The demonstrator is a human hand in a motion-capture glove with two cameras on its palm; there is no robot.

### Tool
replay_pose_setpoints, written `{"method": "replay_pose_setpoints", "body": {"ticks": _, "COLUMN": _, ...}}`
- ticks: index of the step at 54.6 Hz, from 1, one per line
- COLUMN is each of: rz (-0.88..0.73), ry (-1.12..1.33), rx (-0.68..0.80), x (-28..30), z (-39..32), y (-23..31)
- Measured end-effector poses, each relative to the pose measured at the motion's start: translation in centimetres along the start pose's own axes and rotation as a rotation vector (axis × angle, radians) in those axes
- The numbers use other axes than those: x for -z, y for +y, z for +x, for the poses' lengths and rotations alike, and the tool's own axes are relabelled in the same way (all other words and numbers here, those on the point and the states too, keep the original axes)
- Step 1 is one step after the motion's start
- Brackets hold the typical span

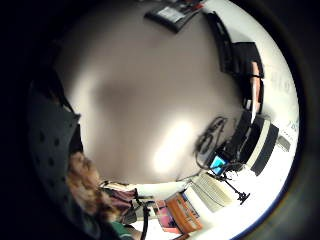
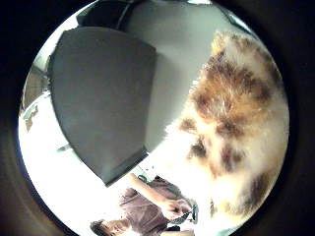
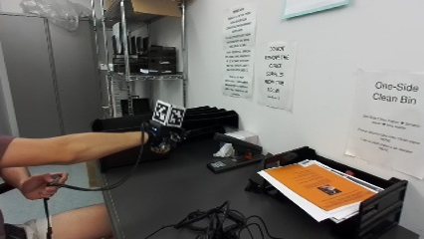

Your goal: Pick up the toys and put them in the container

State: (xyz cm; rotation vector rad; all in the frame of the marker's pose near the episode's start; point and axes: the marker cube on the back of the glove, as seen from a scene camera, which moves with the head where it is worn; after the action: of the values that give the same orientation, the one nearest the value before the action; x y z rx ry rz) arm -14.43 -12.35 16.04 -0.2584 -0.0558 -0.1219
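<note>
A fluffy toy [image 2: 236, 123], white with brown and tan patches, sits right against the palm of the gloved right hand [image 3: 161, 138]; from the thumb side its fur fills a large part of the view, and a tuft of the same fur [image 1: 85, 185] shows at the glove's edge on the little finger side. From across the room the toy itself is hidden behind the hand, which is raised above the black table [image 3: 192, 199] at the end of an outstretched arm. The fingers look curled down around something, so the hand seems to be holding the toy, though the grasp itself is hard to make out. I cannot pick out any container for the toys.

The bare left hand [image 3: 40, 185] rests low near the person's lap, closed around a cable.

On the table lie a tangle of black cables [image 3: 212, 221] and a black paper tray [image 3: 371, 204] holding an orange sheet [image 3: 318, 185] on white pages. On the wall, one sign [image 3: 391, 122] reads "One-Side Clean Bin"; the print on the other notices is too small to read. A metal shelf [image 3: 142, 55] stands at the far end.
</note>
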Motion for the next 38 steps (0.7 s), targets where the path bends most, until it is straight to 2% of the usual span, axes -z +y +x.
{"method": "replay_pose_setpoints", "body": {"ticks": 13, "rz": 0.169, "ry": 0.06, "rx": 0.02, "x": 12.3, "z": -3.0, "y": 4.5}}
{"method": "replay_pose_setpoints", "body": {"ticks": 22, "rz": 0.305, "ry": 0.139, "rx": 0.054, "x": 20.3, "z": -8.0, "y": 7.2}}
{"method": "replay_pose_setpoints", "body": {"ticks": 30, "rz": 0.399, "ry": 0.158, "rx": 0.128, "x": 23.4, "z": -13.3, "y": 7.4}}
{"method": "replay_pose_setpoints", "body": {"ticks": 38, "rz": 0.41, "ry": 0.188, "rx": 0.21, "x": 23.4, "z": -19.7, "y": 6.5}}
